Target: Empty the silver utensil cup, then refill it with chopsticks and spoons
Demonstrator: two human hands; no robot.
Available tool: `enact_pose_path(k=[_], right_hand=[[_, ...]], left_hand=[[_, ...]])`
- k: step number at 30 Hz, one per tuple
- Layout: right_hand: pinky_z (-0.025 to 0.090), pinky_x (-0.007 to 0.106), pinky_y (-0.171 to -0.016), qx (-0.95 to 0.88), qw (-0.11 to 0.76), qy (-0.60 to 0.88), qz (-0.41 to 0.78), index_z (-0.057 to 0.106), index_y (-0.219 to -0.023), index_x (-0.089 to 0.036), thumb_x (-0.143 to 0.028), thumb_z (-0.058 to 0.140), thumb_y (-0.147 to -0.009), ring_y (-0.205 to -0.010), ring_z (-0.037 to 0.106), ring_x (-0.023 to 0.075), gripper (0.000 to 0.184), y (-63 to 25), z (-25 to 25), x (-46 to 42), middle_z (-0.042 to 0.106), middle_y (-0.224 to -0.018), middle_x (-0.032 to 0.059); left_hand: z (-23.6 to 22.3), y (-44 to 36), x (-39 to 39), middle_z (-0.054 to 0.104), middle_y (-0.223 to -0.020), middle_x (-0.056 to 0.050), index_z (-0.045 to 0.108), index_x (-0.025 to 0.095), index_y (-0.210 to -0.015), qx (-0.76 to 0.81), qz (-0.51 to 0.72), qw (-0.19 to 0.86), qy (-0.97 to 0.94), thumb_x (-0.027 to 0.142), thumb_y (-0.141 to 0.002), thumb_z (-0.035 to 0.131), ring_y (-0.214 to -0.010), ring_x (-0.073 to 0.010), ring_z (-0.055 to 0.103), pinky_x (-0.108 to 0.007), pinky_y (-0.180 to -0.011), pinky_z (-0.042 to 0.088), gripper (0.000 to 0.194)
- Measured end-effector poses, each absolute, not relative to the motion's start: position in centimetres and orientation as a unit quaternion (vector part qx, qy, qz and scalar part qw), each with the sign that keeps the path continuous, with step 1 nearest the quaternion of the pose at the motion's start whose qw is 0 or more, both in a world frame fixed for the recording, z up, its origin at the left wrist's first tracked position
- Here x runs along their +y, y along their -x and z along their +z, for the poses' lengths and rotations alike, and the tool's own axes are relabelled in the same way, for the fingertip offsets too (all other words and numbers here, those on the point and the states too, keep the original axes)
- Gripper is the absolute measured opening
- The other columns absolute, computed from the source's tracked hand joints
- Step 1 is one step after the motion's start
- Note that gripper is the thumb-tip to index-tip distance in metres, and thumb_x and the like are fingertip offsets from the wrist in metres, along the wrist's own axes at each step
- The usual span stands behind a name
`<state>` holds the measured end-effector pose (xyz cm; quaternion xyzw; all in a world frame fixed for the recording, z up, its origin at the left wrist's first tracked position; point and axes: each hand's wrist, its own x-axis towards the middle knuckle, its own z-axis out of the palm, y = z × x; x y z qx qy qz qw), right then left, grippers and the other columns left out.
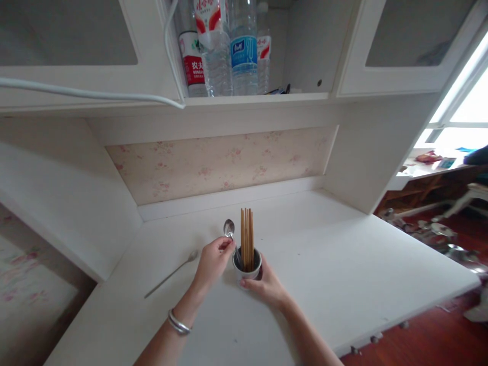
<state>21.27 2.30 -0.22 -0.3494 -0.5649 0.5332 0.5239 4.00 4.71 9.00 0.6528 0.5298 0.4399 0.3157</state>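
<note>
A small white cup (247, 270) stands on the white desk (343, 274) and holds several wooden chopsticks (246, 238) upright. My left hand (212, 262) pinches the handle of a metal spoon (229, 228) whose bowl points up and whose handle goes down into the cup. My right hand (268, 285) wraps round the cup's right and near side, steadying it. A second long metal spoon (172, 273) lies flat on the desk to the left of my left hand.
Several plastic water bottles (224, 46) stand in the open shelf above. A white cable (91, 93) runs across the cabinet front. Side walls enclose the desk nook; its right edge drops to a red wooden floor with clutter (430, 231).
</note>
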Motion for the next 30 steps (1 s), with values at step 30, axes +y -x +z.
enact_pose_path(k=[30], right_hand=[[0.037,0.048,-0.102,-0.488,0.664,0.504,0.259,0.055,-0.111,-0.029,-0.027,0.065,-0.077,-0.114,0.052,0.0285,0.035,-21.4,3.0,-0.9,0.059,-0.114,0.0061]], left_hand=[[2.8,-5.7,1.4,0.062,-0.127,-0.014,0.053,0.02,-0.127,0.28,0.528,0.635,-0.489,0.033,-0.066,0.083,-0.118,-0.0323,0.057,-0.049,-0.104,0.041,0.07]])
